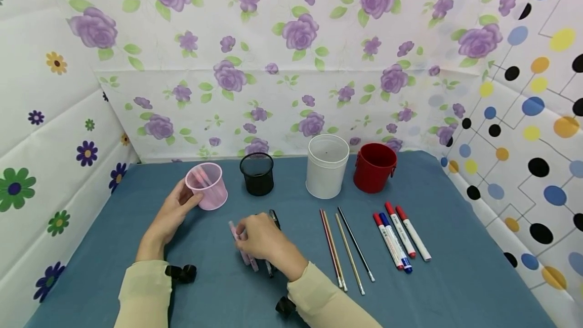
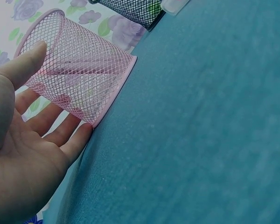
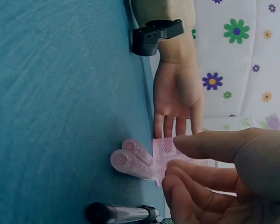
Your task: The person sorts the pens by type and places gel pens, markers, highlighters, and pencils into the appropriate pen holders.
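Note:
My left hand [image 1: 170, 211] holds a pink mesh pen cup [image 1: 214, 194] by its side, thumb near the rim. Through the mesh in the left wrist view, pink pens [image 2: 84, 67] show inside the cup [image 2: 109, 51]. Over two pink pens [image 3: 133, 164] lying on the cloth hovers my right hand [image 1: 261, 237]. Its thumb and bent fingers [image 3: 210, 143] stand apart from each other, close to the pens' far ends. Black pens [image 1: 274, 218] lie partly hidden under that hand; one clear-barrelled pen [image 3: 128, 214] shows low in the right wrist view.
Behind stand a black mesh cup [image 1: 258, 181], a white cup [image 1: 324, 176] and a red cup [image 1: 374, 173]. Right of my right hand lie several thin pencils [image 1: 349, 254], then several red and blue markers [image 1: 401, 237]. Patterned cloth walls [image 1: 273, 90] border the blue tabletop [image 1: 455, 292].

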The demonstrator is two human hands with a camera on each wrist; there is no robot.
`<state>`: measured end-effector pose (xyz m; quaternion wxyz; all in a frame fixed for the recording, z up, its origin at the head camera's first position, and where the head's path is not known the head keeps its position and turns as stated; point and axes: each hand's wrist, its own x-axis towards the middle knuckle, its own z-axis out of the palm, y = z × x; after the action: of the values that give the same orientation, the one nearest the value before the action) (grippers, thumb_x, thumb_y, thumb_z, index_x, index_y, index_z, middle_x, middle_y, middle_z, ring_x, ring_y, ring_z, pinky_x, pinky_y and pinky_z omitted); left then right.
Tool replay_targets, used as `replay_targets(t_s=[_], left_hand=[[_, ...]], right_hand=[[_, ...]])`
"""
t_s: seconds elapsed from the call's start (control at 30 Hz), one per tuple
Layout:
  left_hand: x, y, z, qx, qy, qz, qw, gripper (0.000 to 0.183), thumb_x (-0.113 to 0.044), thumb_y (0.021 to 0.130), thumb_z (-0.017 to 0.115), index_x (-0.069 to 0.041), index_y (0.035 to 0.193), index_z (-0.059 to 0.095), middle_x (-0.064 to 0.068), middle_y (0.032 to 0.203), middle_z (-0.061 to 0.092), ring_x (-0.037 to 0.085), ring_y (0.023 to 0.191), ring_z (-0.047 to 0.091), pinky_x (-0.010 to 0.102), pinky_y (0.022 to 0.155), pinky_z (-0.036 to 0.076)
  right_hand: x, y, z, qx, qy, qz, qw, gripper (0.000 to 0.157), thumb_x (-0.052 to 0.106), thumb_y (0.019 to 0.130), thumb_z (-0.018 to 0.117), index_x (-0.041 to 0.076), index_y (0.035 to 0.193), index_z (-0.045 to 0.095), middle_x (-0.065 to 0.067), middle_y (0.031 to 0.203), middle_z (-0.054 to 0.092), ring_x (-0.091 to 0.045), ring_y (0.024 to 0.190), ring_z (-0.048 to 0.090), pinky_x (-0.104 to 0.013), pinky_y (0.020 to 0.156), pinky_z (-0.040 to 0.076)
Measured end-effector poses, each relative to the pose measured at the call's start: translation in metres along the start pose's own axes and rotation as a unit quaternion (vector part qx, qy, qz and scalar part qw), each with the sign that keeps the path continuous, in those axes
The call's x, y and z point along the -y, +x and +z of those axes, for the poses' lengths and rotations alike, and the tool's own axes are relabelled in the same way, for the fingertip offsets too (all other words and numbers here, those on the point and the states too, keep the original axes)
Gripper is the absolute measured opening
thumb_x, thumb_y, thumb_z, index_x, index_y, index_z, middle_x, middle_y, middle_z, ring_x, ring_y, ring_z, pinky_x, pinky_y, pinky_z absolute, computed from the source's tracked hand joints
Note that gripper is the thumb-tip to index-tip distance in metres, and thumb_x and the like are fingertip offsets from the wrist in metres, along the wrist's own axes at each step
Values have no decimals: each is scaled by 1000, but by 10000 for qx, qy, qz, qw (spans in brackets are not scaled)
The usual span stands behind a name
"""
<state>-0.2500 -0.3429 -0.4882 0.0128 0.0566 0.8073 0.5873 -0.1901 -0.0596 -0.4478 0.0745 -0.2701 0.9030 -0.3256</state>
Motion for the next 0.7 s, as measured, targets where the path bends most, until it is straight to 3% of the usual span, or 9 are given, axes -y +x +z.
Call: replay_targets(t_s=[0.13,0.23,0.4,0.7], left_hand=[[0,0,0,-6,-26,11,10000,84,-36,108,65,-18,173,14,16,172,28,36,158,28,8,105,36],[0,0,1,-26,-34,-2,10000,84,-36,108,65,-16,172,14,18,171,29,36,157,28,6,103,36],[0,-1,2,-42,-86,37,9999,83,-35,108,65,-15,172,15,19,170,30,37,156,29,5,101,36],[0,0,2,-31,-43,17,10000,84,-37,108,64,-16,172,15,18,171,31,36,156,30,6,101,37]], right_hand=[[3,-3,3,70,-324,186,9993,7,13,96,81,6,98,80,2,70,65,-6,55,56,-20,51,49],[6,-5,7,95,-598,244,9979,10,13,94,83,9,86,78,0,70,64,-7,51,56,-20,49,48],[9,-5,13,-24,-790,312,9964,9,12,92,85,10,87,77,-1,74,64,-9,53,55,-20,47,47],[16,-7,25,-234,-1876,-99,9819,27,17,86,90,15,71,68,1,71,61,-12,61,55,-24,55,47]])
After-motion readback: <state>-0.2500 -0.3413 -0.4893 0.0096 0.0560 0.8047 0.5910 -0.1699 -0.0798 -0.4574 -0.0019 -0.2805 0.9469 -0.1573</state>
